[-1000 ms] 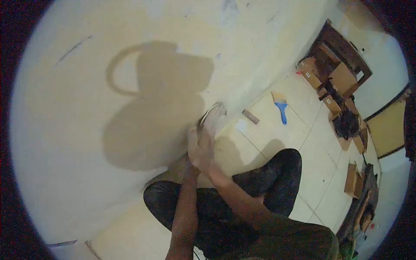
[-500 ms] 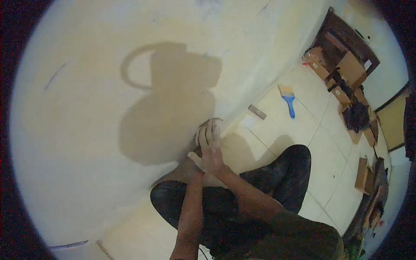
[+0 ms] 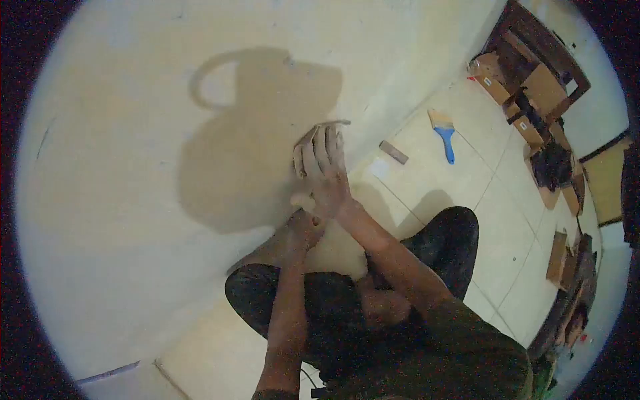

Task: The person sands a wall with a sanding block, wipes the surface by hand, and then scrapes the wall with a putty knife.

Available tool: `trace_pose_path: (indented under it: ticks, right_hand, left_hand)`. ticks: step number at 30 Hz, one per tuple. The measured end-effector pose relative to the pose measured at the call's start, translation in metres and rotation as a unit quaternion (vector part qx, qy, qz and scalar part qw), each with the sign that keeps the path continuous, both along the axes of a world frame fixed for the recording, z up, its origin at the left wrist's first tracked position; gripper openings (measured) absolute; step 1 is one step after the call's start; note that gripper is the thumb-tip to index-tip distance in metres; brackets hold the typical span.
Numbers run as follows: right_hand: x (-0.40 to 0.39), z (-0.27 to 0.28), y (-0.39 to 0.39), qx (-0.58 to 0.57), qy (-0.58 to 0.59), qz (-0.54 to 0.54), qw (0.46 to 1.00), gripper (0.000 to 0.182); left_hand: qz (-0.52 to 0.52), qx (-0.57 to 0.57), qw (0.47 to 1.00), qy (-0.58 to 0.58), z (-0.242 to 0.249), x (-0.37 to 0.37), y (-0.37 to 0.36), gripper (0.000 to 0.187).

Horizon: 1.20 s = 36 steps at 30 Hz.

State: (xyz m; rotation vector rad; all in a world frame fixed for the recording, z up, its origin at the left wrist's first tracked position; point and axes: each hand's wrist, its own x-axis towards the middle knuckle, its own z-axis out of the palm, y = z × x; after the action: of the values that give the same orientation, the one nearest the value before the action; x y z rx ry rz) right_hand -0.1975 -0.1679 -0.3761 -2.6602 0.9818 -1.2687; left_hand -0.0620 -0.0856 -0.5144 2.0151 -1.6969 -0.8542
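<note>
Left of the brush (image 3: 443,136), the right hand (image 3: 327,163) lies against the wall (image 3: 113,213), its fingers extended over a thin sheet (image 3: 339,123). Only the sheet's edges show past the fingers; what it is, and whether the hand grips it, cannot be told. The left hand (image 3: 309,225), lower left of the brush, is mostly covered by the right one, so its state cannot be told. A small brown block (image 3: 393,153) rests on the floor (image 3: 433,177) just left of the brush. Cardboard boxes (image 3: 547,90), upper right of it, carry small white labels (image 3: 487,82), their print too small to read.
</note>
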Motion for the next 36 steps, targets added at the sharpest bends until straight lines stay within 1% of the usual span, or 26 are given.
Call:
trace_pose_path:
  ticks: [2, 3, 5, 8, 11, 12, 13, 14, 17, 20, 23, 26, 29, 32, 34, 35, 36]
  right_hand:
    - [0.002, -0.029, -0.019, -0.091, 0.037, -0.013, 0.995, 0.099]
    - [-0.001, -0.039, -0.02, -0.038, 0.057, -0.008, 0.998, 0.099]
    - [-0.012, -0.063, 0.004, 0.084, 0.098, -0.001, 0.992, 0.1]
    - [-0.003, -0.05, 0.004, -0.023, 0.053, -0.021, 0.998, 0.105]
    - [0.011, -0.002, -0.008, 0.061, -0.109, 0.01, 0.992, 0.108]
    - [0.009, -0.017, -0.008, 0.05, -0.083, 0.006, 0.995, 0.109]
    - [0.004, -0.049, -0.01, 0.032, -0.058, 0.002, 0.998, 0.109]
    - [0.001, -0.066, -0.01, 0.016, -0.033, -0.004, 0.999, 0.11]
    - [-0.005, -0.065, 0.005, 0.099, 0.014, -0.018, 0.995, 0.111]
    - [0.008, -0.019, 0.005, 0.055, -0.056, -0.014, 0.997, 0.114]
    - [0.005, -0.024, 0.009, 0.07, -0.052, -0.01, 0.996, 0.114]
    - [-0.005, -0.034, 0.022, 0.196, 0.064, -0.004, 0.978, 0.111]
    - [0.004, -0.017, 0.02, 0.082, -0.068, 0.004, 0.994, 0.11]
    - [0.004, -0.01, 0.013, 0.07, -0.053, 0.005, 0.996, 0.109]
    - [-0.009, -0.032, 0.013, 0.145, 0.069, 0.01, 0.987, 0.108]
    - [-0.014, -0.042, 0.016, 0.186, 0.131, 0.011, 0.974, 0.107]
    - [-0.013, -0.039, 0.016, 0.152, 0.094, 0.021, 0.984, 0.106]
  left_hand:
    - [0.001, 0.001, 1.0, 0.001, 0.0, 0.001, -0.001, 0.042]
    - [0.002, 0.0, 1.0, 0.002, -0.001, 0.002, -0.001, 0.042]
    - [0.001, -0.005, 1.0, 0.002, -0.001, 0.0, -0.002, 0.043]
    - [-0.004, -0.004, 1.0, 0.006, -0.001, -0.003, -0.001, 0.043]
    - [-0.005, 0.003, 1.0, 0.015, 0.003, -0.003, -0.004, 0.044]
    - [-0.005, 0.003, 1.0, 0.014, 0.001, -0.002, -0.004, 0.044]
    - [-0.001, -0.001, 1.0, 0.013, -0.001, -0.002, -0.006, 0.044]
    - [0.002, -0.003, 1.0, 0.012, -0.003, -0.001, -0.006, 0.044]
    - [0.004, -0.009, 1.0, 0.014, -0.005, -0.005, -0.005, 0.045]
    - [0.001, -0.006, 1.0, 0.024, -0.003, -0.009, -0.003, 0.045]
    - [0.004, -0.012, 1.0, 0.027, -0.002, -0.007, -0.006, 0.046]
    - [0.006, -0.019, 0.999, 0.026, -0.005, -0.009, -0.005, 0.047]
    - [0.0, -0.016, 0.999, 0.031, -0.002, -0.014, -0.004, 0.047]
    - [-0.001, -0.015, 0.999, 0.031, 0.001, -0.013, -0.006, 0.048]
    - [0.001, -0.021, 0.999, 0.032, 0.0, -0.012, -0.01, 0.048]
    - [0.001, -0.022, 0.999, 0.029, -0.001, -0.012, -0.008, 0.048]
    - [0.001, -0.022, 0.999, 0.028, 0.002, -0.012, -0.008, 0.049]
